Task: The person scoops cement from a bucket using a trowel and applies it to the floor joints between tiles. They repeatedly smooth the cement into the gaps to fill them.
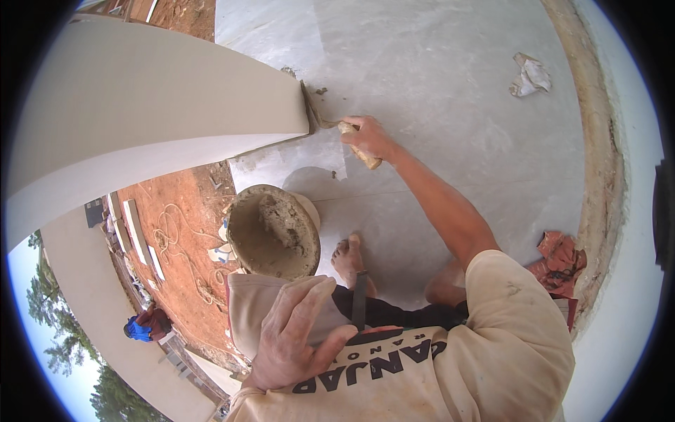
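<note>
My right hand (373, 139) is closed round the wooden handle of a trowel (367, 156). The trowel's thin blade stands against the foot of a smooth plastered column (211, 91), where a few bits of mortar lie on the floor. My left hand (292, 334) is in front of my chest, fingers stretched out and dusty, with nothing in it. Ahead of that hand stands a round bucket (242, 235), its rim and inner wall caked with grey mortar and a paler lump of mix inside.
Large grey tiles (450, 141) cover the floor under my bare feet. A crumpled white wrapper (531, 76) lies far right, and a torn red sack (560, 261) sits near the right wall. Left of the bucket, red soil (186, 232) holds a rope, boards and scraps.
</note>
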The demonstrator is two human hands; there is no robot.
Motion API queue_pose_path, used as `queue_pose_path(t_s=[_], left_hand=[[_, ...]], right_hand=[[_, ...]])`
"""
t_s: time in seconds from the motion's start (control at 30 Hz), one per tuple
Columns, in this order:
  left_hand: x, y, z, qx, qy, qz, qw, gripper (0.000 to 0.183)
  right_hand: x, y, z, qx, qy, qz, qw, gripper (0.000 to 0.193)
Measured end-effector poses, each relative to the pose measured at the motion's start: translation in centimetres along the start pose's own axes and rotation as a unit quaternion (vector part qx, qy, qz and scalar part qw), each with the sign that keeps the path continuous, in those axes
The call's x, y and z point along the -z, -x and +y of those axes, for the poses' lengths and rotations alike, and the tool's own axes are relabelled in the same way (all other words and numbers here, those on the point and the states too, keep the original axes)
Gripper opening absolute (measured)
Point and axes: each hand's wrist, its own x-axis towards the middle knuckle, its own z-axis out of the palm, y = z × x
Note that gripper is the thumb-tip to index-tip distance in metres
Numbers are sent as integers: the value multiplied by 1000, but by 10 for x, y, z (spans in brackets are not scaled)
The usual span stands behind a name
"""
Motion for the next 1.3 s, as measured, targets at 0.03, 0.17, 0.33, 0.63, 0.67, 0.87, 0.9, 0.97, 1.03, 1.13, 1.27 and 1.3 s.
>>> queue_pose_path(t_s=[0.03, 0.17, 0.33, 0.63, 0.67, 0.87, 0.9, 0.97, 1.03, 1.13, 1.27, 1.3], left_hand=[[0, -1, 0, -2, 2, -3, 1000, 68], [0, -4, 0, -14, 11, -6, 1000, 69], [0, -1, 1, -11, 10, -4, 1000, 69], [1, 2, 4, -5, 6, -2, 1000, 68], [0, 3, 2, -8, 6, -2, 1000, 68], [-1, 2, 0, -26, 22, 0, 999, 68], [-1, 2, 0, -32, 24, 1, 999, 68], [0, 3, 2, -25, 21, -2, 999, 68], [1, 2, 4, -27, 18, -6, 999, 67], [0, 4, 3, -28, 16, -4, 999, 66], [0, 7, 2, -29, 15, 3, 999, 67], [0, 8, 1, -29, 18, 5, 999, 68]], right_hand=[[0, 1, 0, 6, 10, -1, 1000, 57], [6, 8, 5, -3, -29, -16, 999, 58], [14, 8, 13, -24, -41, -11, 999, 61], [-3, 4, 19, -23, -48, -10, 999, 61], [-4, 5, 19, -24, -48, -12, 998, 61], [0, 14, 19, -10, -79, -19, 997, 59], [1, 15, 16, -9, -78, -17, 997, 59], [0, 15, 14, -12, -76, -9, 997, 59], [1, 10, 17, -17, -75, 12, 997, 58], [-3, 3, 27, -32, -90, -9, 995, 60], [-10, 10, 27, -23, -108, -29, 993, 60], [-8, 12, 29, -16, -120, -38, 992, 60]])
